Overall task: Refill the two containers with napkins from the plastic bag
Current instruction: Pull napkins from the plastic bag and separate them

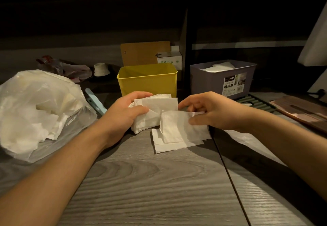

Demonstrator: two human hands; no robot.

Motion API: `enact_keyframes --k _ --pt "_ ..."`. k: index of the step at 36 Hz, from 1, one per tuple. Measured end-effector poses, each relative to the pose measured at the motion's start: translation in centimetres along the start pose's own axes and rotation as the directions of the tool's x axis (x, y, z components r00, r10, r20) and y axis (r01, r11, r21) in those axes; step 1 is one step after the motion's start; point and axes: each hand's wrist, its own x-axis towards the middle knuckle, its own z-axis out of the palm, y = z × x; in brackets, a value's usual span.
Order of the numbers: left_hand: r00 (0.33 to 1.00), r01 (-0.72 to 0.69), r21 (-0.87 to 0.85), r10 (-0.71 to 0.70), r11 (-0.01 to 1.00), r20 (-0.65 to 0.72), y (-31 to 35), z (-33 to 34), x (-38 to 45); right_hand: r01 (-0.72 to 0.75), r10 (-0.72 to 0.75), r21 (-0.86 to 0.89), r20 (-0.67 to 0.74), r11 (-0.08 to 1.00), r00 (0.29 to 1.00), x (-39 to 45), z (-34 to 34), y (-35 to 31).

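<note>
My left hand [123, 112] grips a stack of white napkins [155, 109], held on edge just in front of the yellow container [147, 80]; I cannot see inside that container from here. My right hand [210, 110] pinches a loose napkin [174, 128] lying over a few more flat ones on the grey wooden table. To the right stands the purple container [223, 78] with white napkins showing at its top. The clear plastic bag [35, 112] at the left holds many more napkins.
A light-blue clip [94, 101] lies between the bag and my left hand. Behind the yellow container stand a wooden board [145, 52] and a small white box [169, 57]. A slatted green mat [256, 103] and a dark wooden tray [300, 110] lie at the right.
</note>
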Motion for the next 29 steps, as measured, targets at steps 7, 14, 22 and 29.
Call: enact_keyframes --k 7,14,22,29 --pt "1.0 0.022 0.03 -0.022 0.999 -0.006 0.3 0.3 -0.2 0.307 -0.285 0.164 -0.144 0.937 0.948 -1.1 0.1 -1.1" --pt "0.997 0.037 -0.012 -0.038 0.999 -0.074 0.7 0.8 0.0 0.426 -0.396 0.2 -0.174 0.882 0.902 -1.8 1.1 -2.7" --pt "0.993 0.057 -0.003 -0.057 0.998 -0.106 0.8 0.8 -0.1 0.313 -0.314 -0.035 -0.13 0.949 0.94 0.3 3.4 -2.3" --pt "0.998 0.058 -0.038 -0.059 0.998 -0.03 1.0 0.6 -0.4 0.274 -0.285 -0.082 -0.333 0.958 0.899 1.8 4.0 -1.8"
